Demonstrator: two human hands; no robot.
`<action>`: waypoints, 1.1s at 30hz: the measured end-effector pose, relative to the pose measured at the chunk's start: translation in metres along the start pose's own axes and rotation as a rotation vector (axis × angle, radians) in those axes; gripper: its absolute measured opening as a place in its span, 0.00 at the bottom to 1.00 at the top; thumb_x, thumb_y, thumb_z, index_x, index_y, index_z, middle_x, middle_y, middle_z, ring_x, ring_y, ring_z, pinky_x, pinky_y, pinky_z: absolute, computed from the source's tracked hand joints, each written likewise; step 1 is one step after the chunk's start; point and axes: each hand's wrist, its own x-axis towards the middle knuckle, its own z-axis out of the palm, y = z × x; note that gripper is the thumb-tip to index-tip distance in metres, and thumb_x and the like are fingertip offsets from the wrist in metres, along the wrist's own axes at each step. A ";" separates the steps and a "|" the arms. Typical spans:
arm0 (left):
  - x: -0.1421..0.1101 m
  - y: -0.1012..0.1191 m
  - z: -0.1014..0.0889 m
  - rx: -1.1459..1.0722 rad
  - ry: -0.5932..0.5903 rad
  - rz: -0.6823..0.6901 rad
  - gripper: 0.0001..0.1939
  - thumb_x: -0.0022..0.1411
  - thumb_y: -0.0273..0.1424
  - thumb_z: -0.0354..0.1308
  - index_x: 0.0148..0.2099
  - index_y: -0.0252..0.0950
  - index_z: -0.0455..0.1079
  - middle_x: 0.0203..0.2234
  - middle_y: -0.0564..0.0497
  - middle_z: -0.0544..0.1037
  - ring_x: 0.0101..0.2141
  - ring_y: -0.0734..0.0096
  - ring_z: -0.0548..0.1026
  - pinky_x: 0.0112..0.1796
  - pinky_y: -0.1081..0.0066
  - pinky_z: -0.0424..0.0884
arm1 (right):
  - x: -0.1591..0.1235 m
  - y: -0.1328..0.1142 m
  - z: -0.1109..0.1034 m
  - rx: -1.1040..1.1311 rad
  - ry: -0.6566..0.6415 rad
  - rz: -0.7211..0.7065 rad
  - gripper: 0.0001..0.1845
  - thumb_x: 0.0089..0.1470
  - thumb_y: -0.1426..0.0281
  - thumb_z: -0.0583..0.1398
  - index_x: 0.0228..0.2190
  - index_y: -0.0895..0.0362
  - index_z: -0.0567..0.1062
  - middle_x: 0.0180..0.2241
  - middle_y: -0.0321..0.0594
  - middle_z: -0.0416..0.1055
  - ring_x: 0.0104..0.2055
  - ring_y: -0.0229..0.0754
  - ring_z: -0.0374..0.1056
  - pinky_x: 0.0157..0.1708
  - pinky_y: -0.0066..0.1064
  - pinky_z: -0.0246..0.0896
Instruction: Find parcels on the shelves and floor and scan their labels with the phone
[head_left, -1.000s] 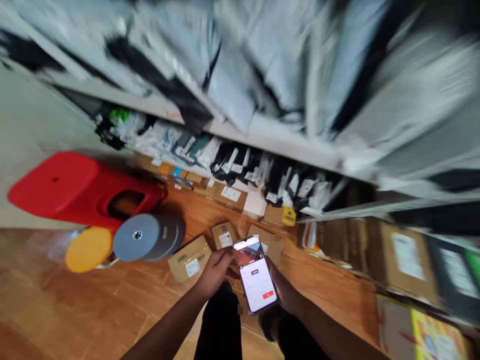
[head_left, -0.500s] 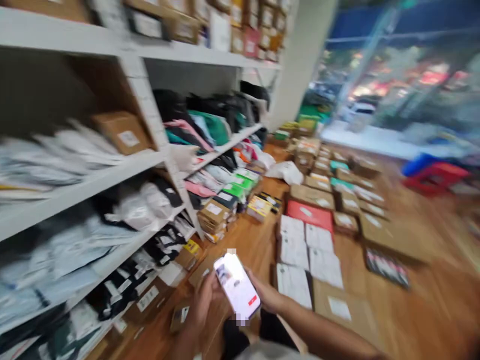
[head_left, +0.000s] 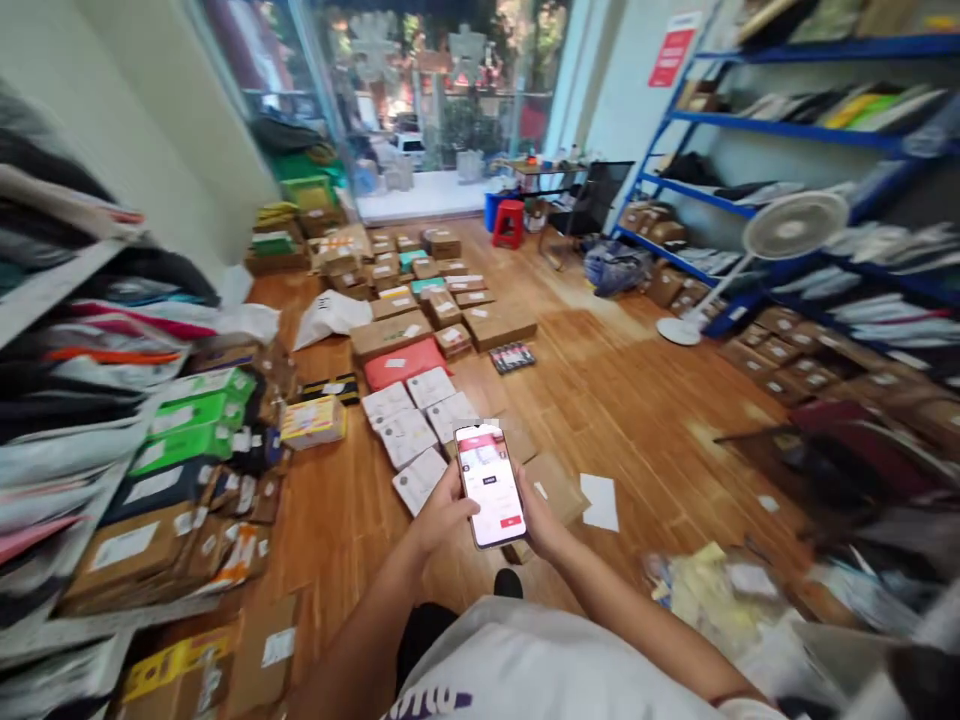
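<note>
A smartphone (head_left: 491, 490) with a lit screen is held upright in front of my body, a red button showing near its lower right corner. My left hand (head_left: 444, 510) grips its left edge, the thumb resting by the screen. Along the right edge, my right hand (head_left: 541, 515) is closed around the phone, its fingers partly hidden behind. Beyond the phone, white labelled packages (head_left: 409, 438) lie in rows on the wooden floor. A red parcel (head_left: 405, 365) sits just past them.
Cardboard boxes (head_left: 394, 305) spread toward the window. Shelves of bagged goods (head_left: 97, 310) stand at left, a blue rack (head_left: 787, 120) at right. A pedestal fan (head_left: 796, 225), a red stool (head_left: 508, 222) and a chair (head_left: 596, 200) stand on the right. Loose wrapping (head_left: 712, 590) lies near right.
My view has swung right, away from the left shelves, bringing the blue rack and fan into sight. The phone stays in both hands, and its screen content differs.
</note>
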 end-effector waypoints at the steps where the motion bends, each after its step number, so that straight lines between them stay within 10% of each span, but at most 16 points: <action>1: 0.018 -0.007 0.022 -0.005 -0.009 -0.025 0.34 0.44 0.20 0.57 0.56 0.38 0.63 0.47 0.50 0.76 0.47 0.61 0.73 0.46 0.66 0.67 | -0.003 -0.011 -0.021 0.018 0.042 -0.015 0.30 0.56 0.44 0.52 0.49 0.52 0.70 0.49 0.42 0.73 0.55 0.48 0.65 0.56 0.44 0.57; 6: 0.075 -0.026 0.102 -0.084 -0.043 -0.128 0.20 0.59 0.34 0.56 0.54 0.35 0.67 0.45 0.48 0.77 0.46 0.62 0.73 0.49 0.65 0.65 | -0.017 -0.040 -0.089 0.081 0.294 -0.091 0.29 0.59 0.46 0.49 0.49 0.53 0.69 0.50 0.41 0.73 0.55 0.46 0.65 0.55 0.41 0.57; 11: 0.087 -0.026 0.137 -0.306 -0.295 -0.303 0.24 0.61 0.31 0.50 0.60 0.40 0.62 0.53 0.49 0.72 0.53 0.61 0.68 0.54 0.61 0.62 | -0.022 -0.047 -0.115 0.157 0.494 -0.153 0.21 0.58 0.53 0.53 0.46 0.53 0.70 0.45 0.39 0.76 0.46 0.46 0.71 0.46 0.37 0.64; 16: 0.094 -0.017 0.136 -0.386 -0.486 -0.692 0.32 0.59 0.32 0.50 0.66 0.48 0.50 0.56 0.48 0.69 0.51 0.54 0.71 0.48 0.52 0.69 | -0.012 -0.045 -0.122 0.180 0.652 -0.148 0.15 0.44 0.69 0.64 0.37 0.56 0.72 0.34 0.38 0.78 0.34 0.44 0.71 0.35 0.33 0.64; 25: 0.142 -0.015 0.117 -0.338 -0.653 -0.894 0.38 0.60 0.30 0.50 0.68 0.55 0.41 0.57 0.48 0.68 0.50 0.52 0.73 0.45 0.49 0.71 | 0.010 -0.038 -0.117 0.240 0.810 -0.210 0.14 0.48 0.67 0.62 0.39 0.55 0.71 0.35 0.36 0.76 0.36 0.44 0.71 0.35 0.33 0.63; 33: 0.178 -0.085 0.132 -0.339 -0.653 -0.972 0.46 0.54 0.34 0.59 0.69 0.51 0.40 0.53 0.49 0.74 0.55 0.52 0.68 0.54 0.57 0.64 | 0.006 -0.035 -0.150 0.291 0.923 -0.329 0.11 0.47 0.63 0.59 0.35 0.52 0.70 0.34 0.36 0.76 0.34 0.47 0.72 0.33 0.37 0.63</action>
